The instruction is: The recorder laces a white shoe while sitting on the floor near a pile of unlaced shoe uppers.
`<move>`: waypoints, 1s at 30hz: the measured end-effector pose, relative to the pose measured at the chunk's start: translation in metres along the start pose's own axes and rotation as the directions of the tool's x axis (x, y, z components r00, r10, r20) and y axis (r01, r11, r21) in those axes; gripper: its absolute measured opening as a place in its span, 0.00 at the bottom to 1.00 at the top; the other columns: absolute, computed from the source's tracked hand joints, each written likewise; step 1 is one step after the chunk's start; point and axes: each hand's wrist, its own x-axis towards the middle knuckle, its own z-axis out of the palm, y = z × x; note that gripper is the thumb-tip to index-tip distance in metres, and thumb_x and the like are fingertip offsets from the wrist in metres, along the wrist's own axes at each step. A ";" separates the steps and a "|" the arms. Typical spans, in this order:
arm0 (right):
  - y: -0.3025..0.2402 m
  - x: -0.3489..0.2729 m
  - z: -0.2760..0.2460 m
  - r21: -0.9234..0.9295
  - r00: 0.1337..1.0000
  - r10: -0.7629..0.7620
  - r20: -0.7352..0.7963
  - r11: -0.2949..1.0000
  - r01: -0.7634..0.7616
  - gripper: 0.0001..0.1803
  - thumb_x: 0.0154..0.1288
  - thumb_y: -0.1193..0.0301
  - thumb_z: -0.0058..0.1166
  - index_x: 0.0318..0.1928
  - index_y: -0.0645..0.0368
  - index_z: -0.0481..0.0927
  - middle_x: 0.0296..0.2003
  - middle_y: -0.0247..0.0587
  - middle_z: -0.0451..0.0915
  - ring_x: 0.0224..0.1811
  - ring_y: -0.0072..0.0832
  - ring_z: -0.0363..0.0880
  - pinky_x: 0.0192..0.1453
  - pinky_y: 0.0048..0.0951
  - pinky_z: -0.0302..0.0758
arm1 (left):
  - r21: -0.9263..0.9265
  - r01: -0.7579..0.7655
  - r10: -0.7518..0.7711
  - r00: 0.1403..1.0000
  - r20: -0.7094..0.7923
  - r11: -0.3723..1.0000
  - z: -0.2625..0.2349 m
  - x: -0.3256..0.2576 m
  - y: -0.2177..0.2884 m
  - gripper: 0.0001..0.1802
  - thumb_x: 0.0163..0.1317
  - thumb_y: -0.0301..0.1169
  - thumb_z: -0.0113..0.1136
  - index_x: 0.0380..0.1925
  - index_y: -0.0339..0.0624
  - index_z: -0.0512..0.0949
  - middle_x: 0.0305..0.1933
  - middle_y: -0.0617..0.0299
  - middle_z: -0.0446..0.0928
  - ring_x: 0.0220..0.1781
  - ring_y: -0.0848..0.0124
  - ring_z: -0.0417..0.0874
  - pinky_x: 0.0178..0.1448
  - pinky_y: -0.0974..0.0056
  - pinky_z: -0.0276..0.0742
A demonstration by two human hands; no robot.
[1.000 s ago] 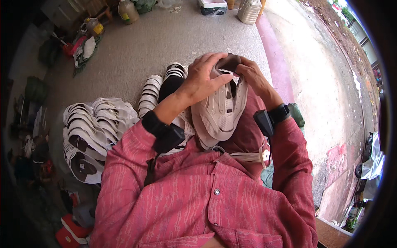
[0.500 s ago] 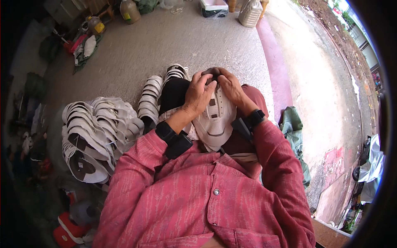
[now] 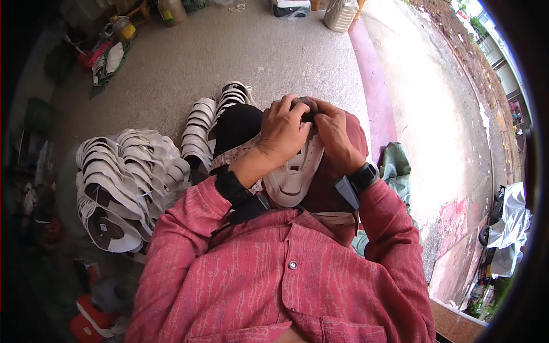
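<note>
A white shoe upper [image 3: 290, 184] with perforated panels and a dark heel collar lies over my lap, toe end toward me. My left hand [image 3: 282, 132] is closed on the collar's left side, its fingers bent over the dark edge. On the other side my right hand [image 3: 334, 134] pinches the collar's right edge, thumb and fingertips pressed to the dark lining. Both hands partly cover the eyelet area, and the fingertips' exact hold inside the opening is hidden.
Nested stacks of white shoe uppers [image 3: 106, 177] sit on the floor to my left, with more rows [image 3: 199, 128] beside my knee. A green cloth [image 3: 394, 171] lies to my right. Plastic jugs [image 3: 342, 16] and a white box [image 3: 290, 8] stand far ahead.
The shoe upper and both hands have shifted slightly right. My left hand has turned further over the collar, its back now facing up, while my right hand has moved lower along the edge.
</note>
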 end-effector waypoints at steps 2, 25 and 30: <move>0.007 0.011 -0.001 0.045 0.999 0.042 -0.015 0.998 -0.041 0.23 0.55 0.86 0.40 0.51 0.69 0.80 0.44 0.41 0.82 0.46 0.25 0.80 0.52 0.23 0.77 | 0.196 0.026 -0.025 1.000 -0.004 0.980 0.006 0.004 0.004 0.16 0.53 0.30 0.65 0.44 0.46 0.78 0.57 0.55 0.72 0.56 0.53 0.74 0.59 0.52 0.70; 0.055 0.028 -0.010 0.219 0.978 -0.174 0.116 0.965 0.146 0.21 0.60 0.80 0.44 0.53 0.73 0.77 0.48 0.43 0.81 0.49 0.26 0.77 0.56 0.23 0.72 | 0.181 0.112 -0.085 0.984 -0.154 0.977 0.039 0.003 -0.029 0.07 0.60 0.35 0.59 0.37 0.51 0.75 0.46 0.63 0.76 0.51 0.56 0.76 0.51 0.49 0.70; 0.028 -0.019 -0.044 -0.294 0.818 -0.558 0.137 0.766 0.572 0.19 0.65 0.74 0.51 0.55 0.71 0.76 0.47 0.43 0.81 0.50 0.25 0.77 0.57 0.25 0.72 | 0.220 0.082 -0.049 0.987 -0.153 0.972 0.039 0.007 -0.035 0.06 0.59 0.36 0.59 0.36 0.52 0.75 0.43 0.61 0.76 0.48 0.54 0.76 0.50 0.49 0.71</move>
